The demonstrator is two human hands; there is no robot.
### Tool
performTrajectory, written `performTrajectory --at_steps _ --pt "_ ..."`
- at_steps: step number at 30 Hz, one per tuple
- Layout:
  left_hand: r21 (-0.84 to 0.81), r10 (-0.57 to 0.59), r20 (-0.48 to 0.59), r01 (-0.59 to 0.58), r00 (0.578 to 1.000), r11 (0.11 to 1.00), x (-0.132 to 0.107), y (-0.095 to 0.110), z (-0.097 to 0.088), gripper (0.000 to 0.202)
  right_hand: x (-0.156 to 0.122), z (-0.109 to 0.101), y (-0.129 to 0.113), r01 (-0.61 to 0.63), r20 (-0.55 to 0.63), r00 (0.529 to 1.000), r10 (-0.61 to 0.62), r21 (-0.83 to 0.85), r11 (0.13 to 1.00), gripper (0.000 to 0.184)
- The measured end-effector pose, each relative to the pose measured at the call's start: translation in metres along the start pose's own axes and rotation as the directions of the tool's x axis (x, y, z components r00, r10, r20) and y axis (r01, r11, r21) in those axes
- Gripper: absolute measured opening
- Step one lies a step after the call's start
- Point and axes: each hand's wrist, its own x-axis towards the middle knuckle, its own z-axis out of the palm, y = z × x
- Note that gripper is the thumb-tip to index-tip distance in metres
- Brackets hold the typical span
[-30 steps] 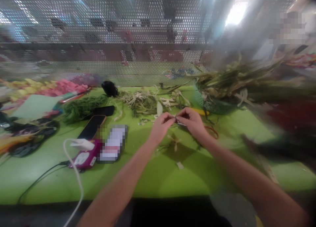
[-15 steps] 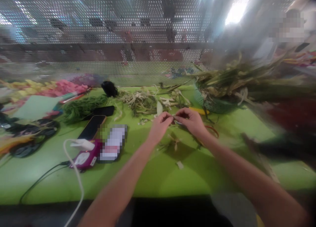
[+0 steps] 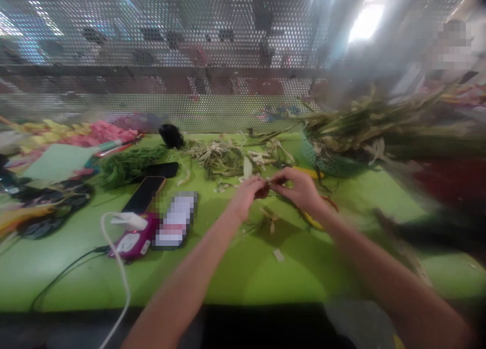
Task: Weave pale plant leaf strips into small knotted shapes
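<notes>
Fingertips of my left hand (image 3: 251, 193) and my right hand (image 3: 298, 186) meet over the green table, both pinched closed around something small. What they pinch is mostly hidden and too small to name. Just below them a dry, tan husk-like piece (image 3: 271, 220) shows over a shadow; I cannot tell whether it hangs from my fingers. A pale dry leaf (image 3: 247, 167) stands out behind my left hand. Under and beside my right hand is a tool with red and yellow handles (image 3: 314, 220), partly covered by the wrist. A small pale scrap (image 3: 278, 255) lies nearer to me.
Dried plant strips (image 3: 220, 157) are heaped behind my hands. At right a green basket (image 3: 326, 164) holds long dry leaves. To the left lie phones (image 3: 146, 194), a purple device (image 3: 132, 243) with a white cable, and green fibre (image 3: 127, 164). A perforated screen (image 3: 212, 106) stands behind.
My left hand has turned slightly, its fingers curling more at the pinch. My right hand stays close against it with fingers a little shifted. The whole view has moved slightly.
</notes>
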Motion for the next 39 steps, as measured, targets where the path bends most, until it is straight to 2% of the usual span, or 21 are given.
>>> performTrajectory --at_steps 2,4,9,12,15,19,21,24,27,30,33,36,39 --pt "0.010 -0.012 0.017 0.011 1.000 1.000 0.000 0.000 -0.001 0.008 0.000 -0.001 0.000 0.005 -0.006 1.000 -0.006 -0.060 0.998 0.013" --pt "0.097 0.018 0.023 -0.020 1.000 0.995 -0.002 0.003 0.000 0.012 0.000 -0.001 0.000 -0.042 -0.024 0.999 0.040 -0.071 0.997 0.013" --pt "0.354 0.201 0.040 -0.202 0.979 0.913 -0.008 0.015 0.004 0.019 0.001 0.000 0.001 -0.192 -0.063 0.978 0.198 0.094 0.977 0.017" --pt "0.445 0.277 0.064 -0.276 0.959 0.852 -0.009 0.018 0.004 0.016 0.003 0.001 0.000 -0.226 -0.041 0.971 0.234 0.144 0.963 0.018" --pt "0.494 0.335 0.054 -0.317 0.941 0.809 -0.009 0.016 0.004 0.011 0.003 0.002 -0.002 -0.231 -0.022 0.971 0.237 0.148 0.962 0.019" --pt "0.492 0.368 0.018 -0.329 0.930 0.806 -0.007 0.012 0.003 0.009 0.003 0.004 -0.004 -0.222 -0.008 0.975 0.224 0.114 0.968 0.026" --pt "0.482 0.355 0.017 -0.319 0.935 0.816 -0.005 0.012 0.002 0.010 0.003 0.002 -0.002 -0.215 -0.028 0.976 0.217 0.067 0.974 0.026" --pt "0.497 0.261 0.070 -0.261 0.963 0.828 -0.004 0.017 -0.002 0.015 0.005 -0.005 0.003 -0.185 -0.093 0.978 0.184 -0.004 0.983 0.022" --pt "0.641 0.124 0.131 -0.179 0.984 0.747 -0.006 0.023 -0.008 0.014 0.009 -0.015 0.007 -0.173 -0.197 0.966 0.167 -0.012 0.985 0.017" --pt "0.748 -0.035 0.290 -0.203 0.956 0.632 -0.010 0.024 -0.012 0.017 0.010 -0.020 0.009 -0.178 -0.232 0.957 0.175 0.006 0.984 0.015" --pt "0.767 -0.069 0.385 -0.278 0.920 0.578 -0.013 0.016 -0.012 0.024 0.010 -0.018 0.010 -0.181 -0.217 0.960 0.178 0.006 0.983 0.014" --pt "0.768 -0.056 0.384 -0.286 0.922 0.573 -0.013 0.007 -0.008 0.021 0.009 -0.015 0.009 -0.188 -0.194 0.962 0.191 0.033 0.982 0.013" --pt "0.761 -0.068 0.309 -0.204 0.949 0.615 -0.011 0.008 -0.006 0.018 0.010 -0.016 0.006 -0.200 -0.189 0.958 0.217 0.102 0.974 0.013"
